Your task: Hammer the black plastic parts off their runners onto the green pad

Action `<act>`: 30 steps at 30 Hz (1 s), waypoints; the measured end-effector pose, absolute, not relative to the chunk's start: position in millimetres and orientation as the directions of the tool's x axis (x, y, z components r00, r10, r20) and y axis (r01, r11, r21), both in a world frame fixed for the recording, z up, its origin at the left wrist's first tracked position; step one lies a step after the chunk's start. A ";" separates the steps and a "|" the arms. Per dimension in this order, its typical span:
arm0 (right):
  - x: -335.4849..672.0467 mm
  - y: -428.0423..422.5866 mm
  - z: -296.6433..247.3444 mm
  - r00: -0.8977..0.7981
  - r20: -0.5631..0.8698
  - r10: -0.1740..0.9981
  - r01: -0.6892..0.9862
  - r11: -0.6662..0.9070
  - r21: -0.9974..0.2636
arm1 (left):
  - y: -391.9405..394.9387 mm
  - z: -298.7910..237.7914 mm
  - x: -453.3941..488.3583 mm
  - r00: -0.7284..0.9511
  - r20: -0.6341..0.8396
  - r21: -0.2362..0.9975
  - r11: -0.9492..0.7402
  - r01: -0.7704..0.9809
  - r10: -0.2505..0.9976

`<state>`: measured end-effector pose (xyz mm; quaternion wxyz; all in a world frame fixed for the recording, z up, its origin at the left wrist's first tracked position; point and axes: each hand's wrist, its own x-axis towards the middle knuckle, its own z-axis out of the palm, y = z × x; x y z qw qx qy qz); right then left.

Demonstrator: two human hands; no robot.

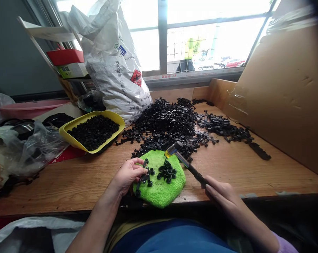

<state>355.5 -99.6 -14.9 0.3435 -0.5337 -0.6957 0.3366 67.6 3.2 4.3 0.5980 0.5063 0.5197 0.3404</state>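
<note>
Right grip (222,195) seemingly curled round hammer (186,164)

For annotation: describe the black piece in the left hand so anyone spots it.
On the near edge of the wooden table lies a bright green cloth. At its left side the left hand pinches a black branched strip of round caps. Unlike the loose caps heaped beside it, its caps are joined on one frame.

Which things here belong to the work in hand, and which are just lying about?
In use: left hand, black parts strip, right hand, hammer, green cloth, black parts pile, yellow tray.
Lying about: white sack, cardboard sheet, plastic bag, red box.
</note>
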 end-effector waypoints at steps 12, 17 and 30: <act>338.8 -92.4 16.5 -0.315 0.178 0.932 0.755 0.360 -0.549 | 5.2 5.7 69.7 0.238 -0.308 0.947 0.273 0.171 0.921; 339.0 -94.1 22.5 -0.335 0.174 0.926 0.785 0.376 -0.492 | 5.8 7.1 68.2 0.238 -0.330 0.939 0.292 0.179 0.914; 350.7 -92.5 7.9 -0.224 0.208 0.952 0.525 0.298 -0.797 | -27.6 20.5 38.6 0.205 -0.206 0.978 0.197 0.062 0.957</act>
